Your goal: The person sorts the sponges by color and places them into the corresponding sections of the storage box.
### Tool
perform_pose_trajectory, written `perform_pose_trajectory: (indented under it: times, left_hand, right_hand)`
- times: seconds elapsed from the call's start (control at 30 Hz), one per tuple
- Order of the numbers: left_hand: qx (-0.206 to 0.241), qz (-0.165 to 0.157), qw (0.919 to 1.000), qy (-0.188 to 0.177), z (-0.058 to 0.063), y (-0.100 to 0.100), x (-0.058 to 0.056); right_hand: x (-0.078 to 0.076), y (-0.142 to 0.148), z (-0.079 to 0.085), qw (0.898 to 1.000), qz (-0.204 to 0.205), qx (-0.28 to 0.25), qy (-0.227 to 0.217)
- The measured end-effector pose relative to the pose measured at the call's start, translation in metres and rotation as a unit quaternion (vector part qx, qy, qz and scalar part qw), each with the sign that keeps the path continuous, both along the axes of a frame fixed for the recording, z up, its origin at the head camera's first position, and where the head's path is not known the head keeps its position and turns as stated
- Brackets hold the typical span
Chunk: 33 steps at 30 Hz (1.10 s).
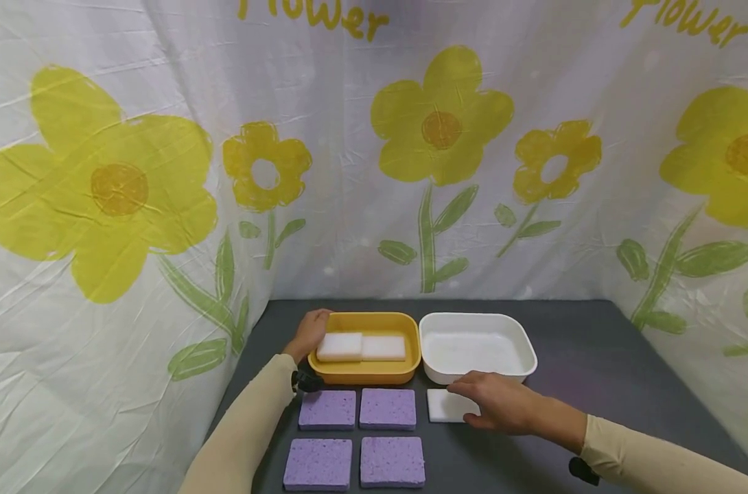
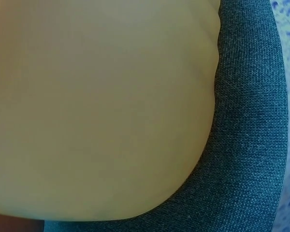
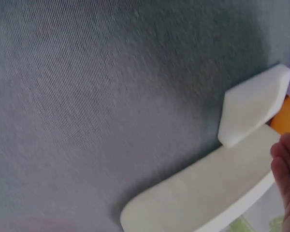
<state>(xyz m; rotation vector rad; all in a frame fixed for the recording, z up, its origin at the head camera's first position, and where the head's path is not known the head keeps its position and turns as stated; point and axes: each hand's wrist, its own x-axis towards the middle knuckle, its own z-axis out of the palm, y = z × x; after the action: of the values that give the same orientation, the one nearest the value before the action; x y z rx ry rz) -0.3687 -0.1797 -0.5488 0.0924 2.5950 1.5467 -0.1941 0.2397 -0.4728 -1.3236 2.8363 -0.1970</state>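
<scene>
At the left end of the yellow tub (image 1: 364,374), my left hand (image 1: 312,333) grips the rim near the back corner; the thumb is hidden. Two white sponges, one (image 1: 340,347) overlapping the other (image 1: 385,348), lie inside that tub. In the left wrist view the tub's wall (image 2: 106,106) takes up most of the picture. My right hand (image 1: 497,403) is over a flat white sponge (image 1: 438,405), fingers extended and partly covering it. This sponge lies in front of the white tub (image 1: 473,343). In the right wrist view the fingers (image 3: 285,169) overlap the white tub's edge.
Several purple sponges (image 1: 327,409) lie in two rows on the dark grey table (image 1: 571,343), in front of the yellow tub. The two tubs stand side by side. A cloth with yellow flowers (image 1: 337,240) hangs around the back and sides of the table.
</scene>
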Motion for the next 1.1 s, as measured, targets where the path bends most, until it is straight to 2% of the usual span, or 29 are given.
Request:
perform_pose_trajectory:
  times: [0.3, 0.73, 0.9, 1.1]
  left_hand:
    - [-0.001, 0.0, 1.0, -0.007, 0.001, -0.001, -0.002]
    - [0.007, -0.001, 0.9999, -0.008, 0.0, -0.001, 0.0]
    - [0.009, -0.001, 0.9999, -0.011, 0.0, -0.001, 0.0]
    - [0.005, -0.004, 1.0, -0.007, 0.001, -0.001, 0.001]
  right_hand:
    - [0.006, 0.004, -0.017, 0.998, 0.007, -0.03, 0.063]
    - [0.006, 0.007, -0.041, 0.997, -0.006, -0.069, 0.045]
    - [0.006, 0.005, -0.043, 0.997, -0.033, -0.064, 0.035]
    - [0.012, 0.004, -0.042, 0.996, -0.041, -0.074, 0.037]
